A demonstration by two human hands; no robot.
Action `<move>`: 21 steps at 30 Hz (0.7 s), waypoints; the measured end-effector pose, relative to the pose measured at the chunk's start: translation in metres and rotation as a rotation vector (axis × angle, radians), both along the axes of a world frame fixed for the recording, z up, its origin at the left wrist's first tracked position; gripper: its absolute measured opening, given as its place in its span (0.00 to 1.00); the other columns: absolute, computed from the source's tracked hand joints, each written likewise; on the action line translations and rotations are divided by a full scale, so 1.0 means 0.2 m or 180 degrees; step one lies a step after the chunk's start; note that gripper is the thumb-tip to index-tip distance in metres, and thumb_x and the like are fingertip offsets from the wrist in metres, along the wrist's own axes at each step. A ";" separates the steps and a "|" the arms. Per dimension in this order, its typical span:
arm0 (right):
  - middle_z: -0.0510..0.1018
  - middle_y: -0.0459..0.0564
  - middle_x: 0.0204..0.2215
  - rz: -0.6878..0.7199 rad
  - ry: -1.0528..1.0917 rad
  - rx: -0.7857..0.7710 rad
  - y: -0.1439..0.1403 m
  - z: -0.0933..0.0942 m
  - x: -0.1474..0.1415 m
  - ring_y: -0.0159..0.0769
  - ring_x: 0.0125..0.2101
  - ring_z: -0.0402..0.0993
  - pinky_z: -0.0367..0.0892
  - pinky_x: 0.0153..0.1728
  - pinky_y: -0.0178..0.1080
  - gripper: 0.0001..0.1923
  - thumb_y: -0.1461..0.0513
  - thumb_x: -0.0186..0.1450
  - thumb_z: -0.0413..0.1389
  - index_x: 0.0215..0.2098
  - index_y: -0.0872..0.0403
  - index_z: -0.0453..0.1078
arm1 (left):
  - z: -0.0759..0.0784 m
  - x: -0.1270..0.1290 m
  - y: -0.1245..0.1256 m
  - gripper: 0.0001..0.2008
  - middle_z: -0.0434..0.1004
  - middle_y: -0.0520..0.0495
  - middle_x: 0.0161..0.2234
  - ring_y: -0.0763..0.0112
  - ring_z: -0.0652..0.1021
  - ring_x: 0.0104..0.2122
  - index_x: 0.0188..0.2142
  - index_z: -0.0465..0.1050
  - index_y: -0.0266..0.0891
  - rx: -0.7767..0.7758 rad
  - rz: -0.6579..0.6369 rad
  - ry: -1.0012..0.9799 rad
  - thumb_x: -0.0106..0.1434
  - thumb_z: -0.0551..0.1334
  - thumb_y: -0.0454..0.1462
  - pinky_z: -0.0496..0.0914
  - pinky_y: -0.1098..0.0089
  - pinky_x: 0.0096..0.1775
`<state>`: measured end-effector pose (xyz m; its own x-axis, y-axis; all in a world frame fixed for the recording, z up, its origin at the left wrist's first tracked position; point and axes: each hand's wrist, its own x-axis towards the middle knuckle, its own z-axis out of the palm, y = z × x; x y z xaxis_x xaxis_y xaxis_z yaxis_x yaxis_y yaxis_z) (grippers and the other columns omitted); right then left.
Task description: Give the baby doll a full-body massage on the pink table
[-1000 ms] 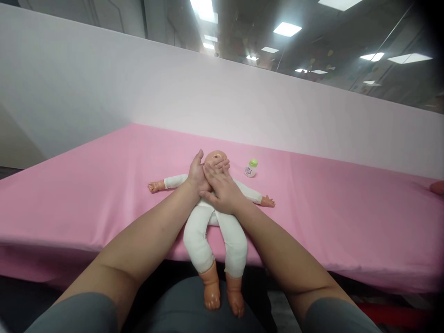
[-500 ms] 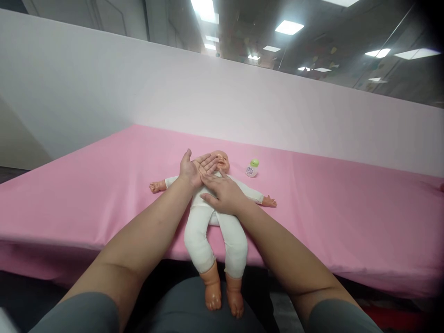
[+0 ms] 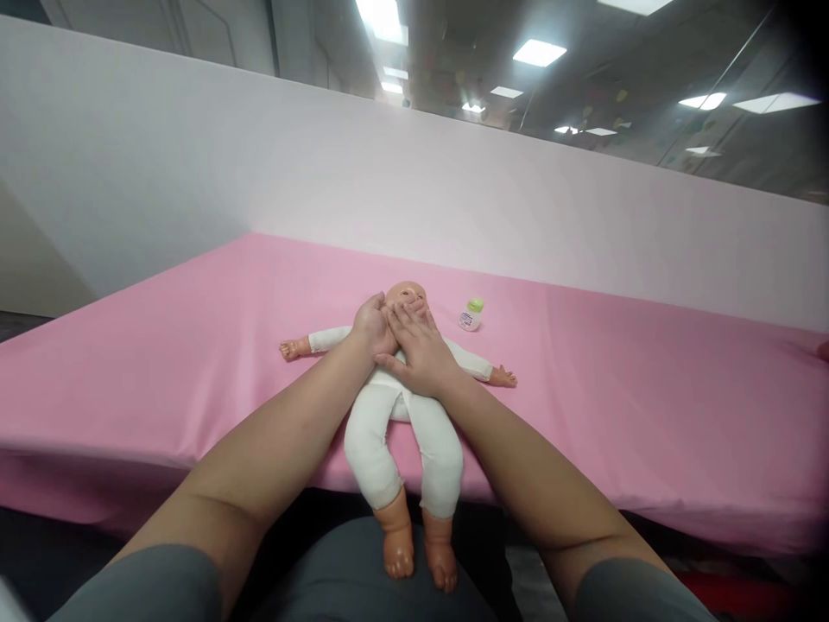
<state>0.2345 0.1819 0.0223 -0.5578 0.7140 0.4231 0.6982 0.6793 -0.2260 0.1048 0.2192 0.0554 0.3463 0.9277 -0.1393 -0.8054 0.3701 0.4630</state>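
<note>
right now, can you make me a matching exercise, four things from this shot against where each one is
Things:
1. doll
2. bottle
3. left hand
4. right hand

Places:
A. fingers across the doll's face
B. on its back, legs over the table edge
C. standing beyond the doll's arm
D. against the side of the doll's head

Pairs: 1-B, 2-C, 3-D, 4-A

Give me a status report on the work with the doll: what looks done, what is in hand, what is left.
Done: the doll lies face up on the pink table, dressed in white, legs hanging over the near edge. In hand: the left hand rests beside its head and the right hand lies on its chest, fingers over the face. Left: the small green-capped bottle stands untouched beyond the doll's arm.
</note>
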 end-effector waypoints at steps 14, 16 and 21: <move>0.60 0.57 0.73 0.0824 0.0074 0.0122 -0.05 -0.01 -0.01 0.49 0.74 0.51 0.45 0.74 0.58 0.39 0.47 0.74 0.52 0.76 0.54 0.53 | -0.05 -0.13 0.08 0.41 0.78 0.23 0.56 0.45 0.82 0.54 0.67 0.66 0.30 0.0176 0.0242 0.0015 0.72 0.48 0.61 0.78 0.53 0.51; 0.58 0.56 0.74 0.0849 0.0196 0.0159 -0.05 -0.01 -0.01 0.49 0.74 0.50 0.46 0.74 0.57 0.40 0.46 0.73 0.53 0.77 0.53 0.51 | -0.05 -0.09 0.05 0.39 0.78 0.22 0.56 0.45 0.82 0.54 0.66 0.68 0.27 0.0195 0.0090 0.0063 0.73 0.48 0.58 0.78 0.53 0.51; 0.52 0.57 0.75 0.0335 0.0194 0.0089 -0.04 0.00 -0.01 0.50 0.76 0.43 0.37 0.75 0.59 0.43 0.44 0.74 0.52 0.78 0.55 0.47 | -0.03 -0.02 0.02 0.38 0.79 0.23 0.55 0.46 0.83 0.51 0.64 0.70 0.26 0.0104 -0.0135 0.0218 0.73 0.46 0.56 0.76 0.51 0.54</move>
<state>0.2321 0.1743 0.0219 -0.6016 0.6405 0.4774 0.6084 0.7546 -0.2458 0.1011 0.2222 0.0486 0.3760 0.9169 -0.1340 -0.7553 0.3870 0.5289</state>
